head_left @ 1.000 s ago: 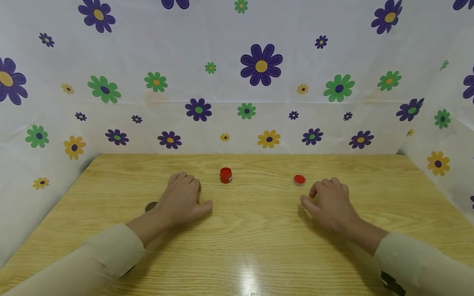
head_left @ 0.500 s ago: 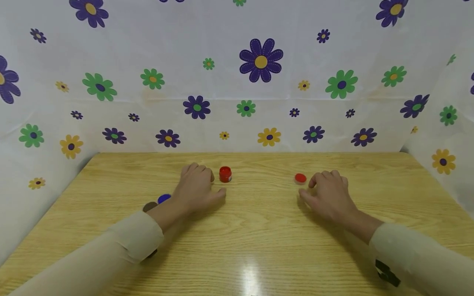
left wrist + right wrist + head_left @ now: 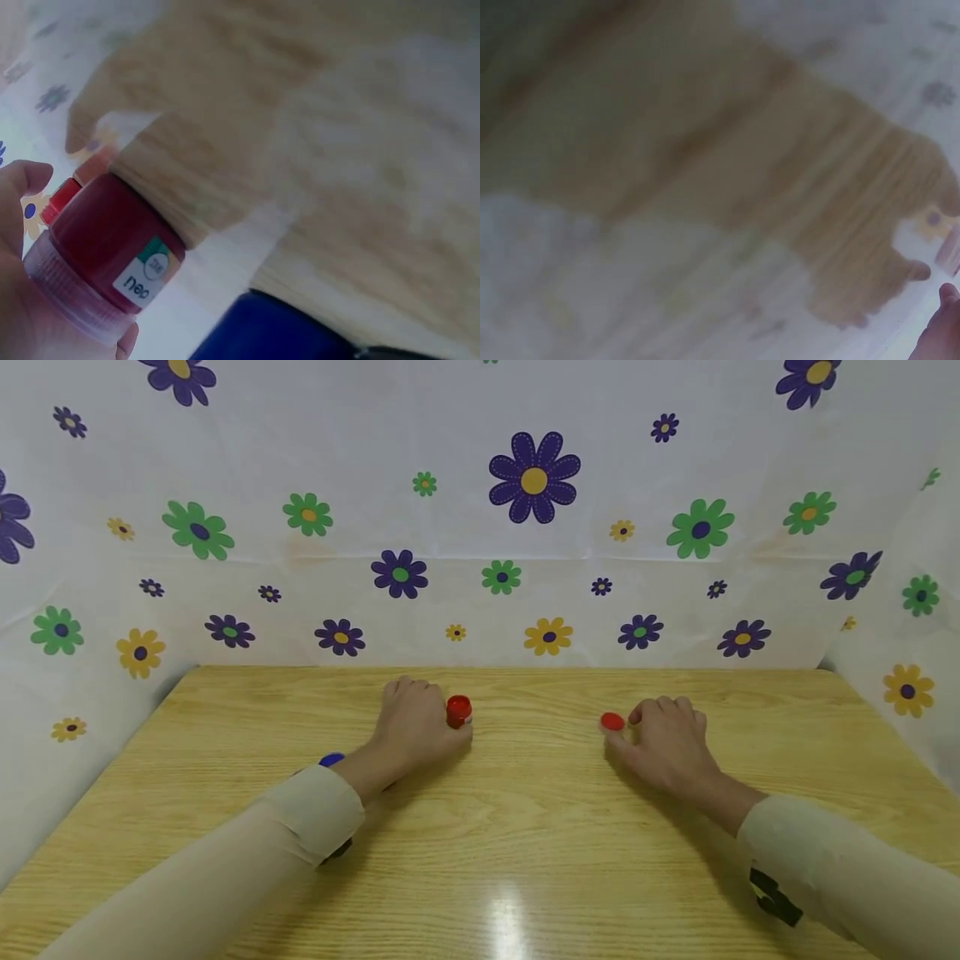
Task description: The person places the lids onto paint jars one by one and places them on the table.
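Note:
My left hand (image 3: 416, 718) is at a small open red jar (image 3: 459, 711), its thumb close along the near side. In the left wrist view, a finger (image 3: 30, 178) curves near this red jar (image 3: 58, 201), apart from it. A capped dark red jar (image 3: 120, 240), with clear lid and label, stands nearer the camera, hidden under the hand in the head view. My right hand (image 3: 667, 739) is beside a red lid (image 3: 612, 722), thumb and forefinger bent around its edge; the right wrist view catches only a sliver of the fingers (image 3: 941, 319).
Behind the left wrist in the head view shows a blue jar (image 3: 332, 760), largely covered by the sleeve; it is also at the bottom of the left wrist view. The wooden table (image 3: 525, 827) ends at a flower-print cloth (image 3: 525, 602) hanging at the back and sides.
My left hand has moved right and away from me, past the blue jar to the red jar. The right hand has shifted slightly toward the lid. Jar and lid stay put.

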`<control>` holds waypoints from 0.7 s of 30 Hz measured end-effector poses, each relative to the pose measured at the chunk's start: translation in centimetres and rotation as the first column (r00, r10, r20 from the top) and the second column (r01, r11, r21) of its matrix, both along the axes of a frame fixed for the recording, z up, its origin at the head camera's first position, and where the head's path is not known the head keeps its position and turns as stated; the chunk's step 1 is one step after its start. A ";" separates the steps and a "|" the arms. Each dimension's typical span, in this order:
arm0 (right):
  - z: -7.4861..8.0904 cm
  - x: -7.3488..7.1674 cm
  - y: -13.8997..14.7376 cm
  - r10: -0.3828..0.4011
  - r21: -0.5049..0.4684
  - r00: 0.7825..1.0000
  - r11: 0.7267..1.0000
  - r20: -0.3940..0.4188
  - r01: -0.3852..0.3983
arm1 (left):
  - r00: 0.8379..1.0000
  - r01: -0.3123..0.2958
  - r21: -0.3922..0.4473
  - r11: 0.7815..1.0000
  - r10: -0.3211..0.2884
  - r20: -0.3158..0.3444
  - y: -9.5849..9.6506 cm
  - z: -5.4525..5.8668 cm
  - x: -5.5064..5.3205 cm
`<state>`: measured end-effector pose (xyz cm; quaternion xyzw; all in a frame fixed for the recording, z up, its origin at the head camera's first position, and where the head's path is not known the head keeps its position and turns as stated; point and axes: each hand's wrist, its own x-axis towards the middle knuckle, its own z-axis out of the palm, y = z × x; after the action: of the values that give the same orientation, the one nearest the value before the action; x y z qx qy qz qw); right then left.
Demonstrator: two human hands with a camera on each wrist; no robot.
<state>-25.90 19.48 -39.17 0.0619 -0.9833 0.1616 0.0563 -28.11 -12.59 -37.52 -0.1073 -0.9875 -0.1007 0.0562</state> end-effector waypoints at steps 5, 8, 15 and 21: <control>-0.2 -0.1 -0.1 0.011 0.010 1.000 1.000 0.011 -0.011 | 0.999 -0.005 -0.002 1.000 0.005 0.046 0.5 0.2 -0.4; -0.3 -0.1 -0.4 0.016 0.024 1.000 1.000 0.015 -0.017 | 0.998 -0.007 -0.006 1.000 0.007 0.059 0.5 0.2 -0.7; -0.2 0.0 -0.7 0.045 0.009 0.999 0.999 -0.013 -0.045 | 0.999 0.008 0.014 1.000 -0.008 0.044 0.3 0.2 -0.6; -0.1 0.3 -0.8 0.055 -0.013 0.998 0.998 -0.012 -0.055 | 0.999 0.021 0.052 0.998 -0.023 0.035 0.0 0.3 0.4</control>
<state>-25.63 18.72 -39.24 0.0895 -0.9798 0.1694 0.0578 -27.70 -12.57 -37.22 -0.1147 -0.9842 -0.1284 0.0404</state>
